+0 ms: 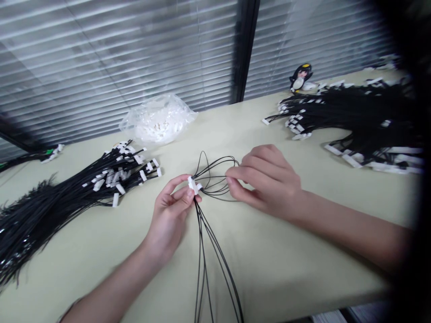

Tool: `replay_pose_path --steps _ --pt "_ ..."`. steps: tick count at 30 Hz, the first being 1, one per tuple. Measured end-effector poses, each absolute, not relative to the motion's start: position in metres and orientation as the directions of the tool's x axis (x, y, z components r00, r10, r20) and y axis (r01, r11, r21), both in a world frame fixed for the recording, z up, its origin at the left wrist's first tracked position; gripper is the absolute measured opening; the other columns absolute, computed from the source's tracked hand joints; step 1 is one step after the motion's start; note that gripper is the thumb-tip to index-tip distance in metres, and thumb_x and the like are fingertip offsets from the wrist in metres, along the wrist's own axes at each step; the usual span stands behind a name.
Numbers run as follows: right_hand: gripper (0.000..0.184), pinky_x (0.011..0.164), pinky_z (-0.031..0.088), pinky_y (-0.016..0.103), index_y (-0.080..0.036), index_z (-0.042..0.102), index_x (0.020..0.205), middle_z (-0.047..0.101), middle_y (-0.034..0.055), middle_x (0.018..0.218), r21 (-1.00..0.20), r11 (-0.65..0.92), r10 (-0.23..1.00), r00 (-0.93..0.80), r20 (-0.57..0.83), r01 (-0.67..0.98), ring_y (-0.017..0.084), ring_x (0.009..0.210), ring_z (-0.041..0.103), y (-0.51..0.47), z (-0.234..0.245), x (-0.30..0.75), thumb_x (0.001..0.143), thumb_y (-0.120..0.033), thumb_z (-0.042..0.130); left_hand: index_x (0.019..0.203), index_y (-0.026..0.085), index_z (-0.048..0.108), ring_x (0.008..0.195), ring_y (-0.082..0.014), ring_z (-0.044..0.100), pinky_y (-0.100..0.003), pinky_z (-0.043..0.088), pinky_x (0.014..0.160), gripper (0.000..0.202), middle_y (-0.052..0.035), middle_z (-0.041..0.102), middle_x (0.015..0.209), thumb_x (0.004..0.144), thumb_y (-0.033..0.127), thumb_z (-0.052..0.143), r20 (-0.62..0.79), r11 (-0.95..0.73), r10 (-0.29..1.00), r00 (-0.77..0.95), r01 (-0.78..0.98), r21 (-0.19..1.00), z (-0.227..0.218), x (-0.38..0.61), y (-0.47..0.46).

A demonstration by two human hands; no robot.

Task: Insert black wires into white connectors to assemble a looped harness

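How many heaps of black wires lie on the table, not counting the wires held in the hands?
3: a large heap at the left, a large heap at the right, perhaps really two merged, and a small bunch at the far left edge, partly cut off.

On the pale counter [286, 269], a bundle of black wires with white plugs [67, 197] lies left, a clear plastic bag of white parts [158, 119] behind it. A heap of black tagged wires [353, 116] lies far right, a small penguin figurine [301, 77] behind. A few looped black wires [205, 251] lie between them.
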State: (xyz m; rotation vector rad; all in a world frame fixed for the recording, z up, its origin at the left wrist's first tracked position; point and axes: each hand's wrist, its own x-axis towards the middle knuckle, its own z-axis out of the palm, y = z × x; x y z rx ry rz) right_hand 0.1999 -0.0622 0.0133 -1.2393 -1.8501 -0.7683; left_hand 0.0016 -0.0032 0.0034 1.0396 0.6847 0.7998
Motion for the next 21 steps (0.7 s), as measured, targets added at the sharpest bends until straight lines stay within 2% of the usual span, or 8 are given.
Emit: replay_pose_path --steps 5,21 --pt "0.006 0.070 0.031 0.022 -0.016 0.054 0.078 0.049 0.0000 0.066 -0.020 0.315 0.518 -0.154 0.841 0.949 0.003 0.071 0.039 -0.0630 0.0161 0.1969 0.079 -0.021 0.051 0.103 0.022 0.057 0.072 -0.0115 0.055 -0.022 0.041 0.073 0.027 -0.0023 0.062 0.079 0.077 0.015 0.063 -0.116 0.281 0.837 0.536 -0.239 0.929 0.0032 0.0016 -0.0032" --pt "0.007 0.070 0.029 0.019 -0.014 0.055 0.072 0.048 -0.0007 0.065 -0.007 0.282 0.535 -0.151 0.831 0.960 0.002 0.069 0.034 -0.0627 0.0181 0.1955 0.076 -0.019 0.053 0.103 0.023 0.056 0.072 -0.0100 0.054 -0.021 0.040 0.074 0.026 -0.0009 0.062 0.080 0.079 0.016 0.061 -0.112 0.279 0.825 0.554 -0.226 0.933 0.0052 0.0009 -0.0046"
